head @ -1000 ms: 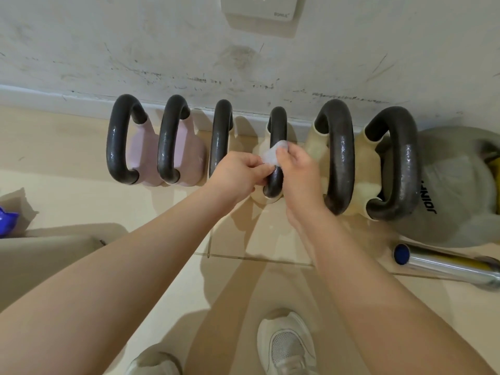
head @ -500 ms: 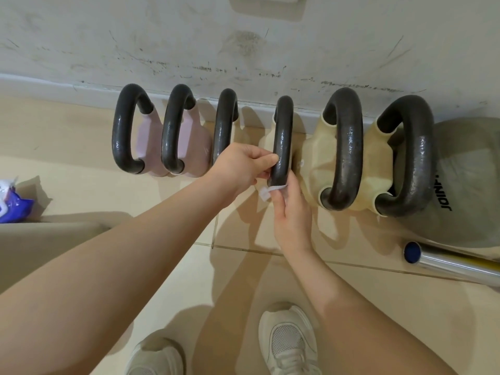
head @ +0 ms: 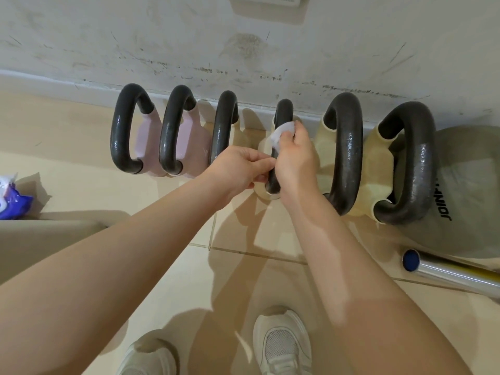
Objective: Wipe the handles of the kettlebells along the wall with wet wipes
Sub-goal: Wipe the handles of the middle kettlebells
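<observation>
Hidden: fourth handle (head: 283,110) mid-length behind both hands; wipe (head: 282,133) partly under right fingers
Hands: right hand (head: 293,158) pinches wipe on handle; left hand (head: 238,169) grips it just beside
Change: wipe up from handle's lower end

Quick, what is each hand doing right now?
Left hand: fingers grip the fourth kettlebell handle.
Right hand: holds a wet wipe against it.

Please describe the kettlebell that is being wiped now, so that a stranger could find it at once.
Six kettlebells stand in a row along the scuffed wall. Count to the fourth kettlebell from the left. Only its thin black handle has the right hand pressing a white wipe on it.
</observation>
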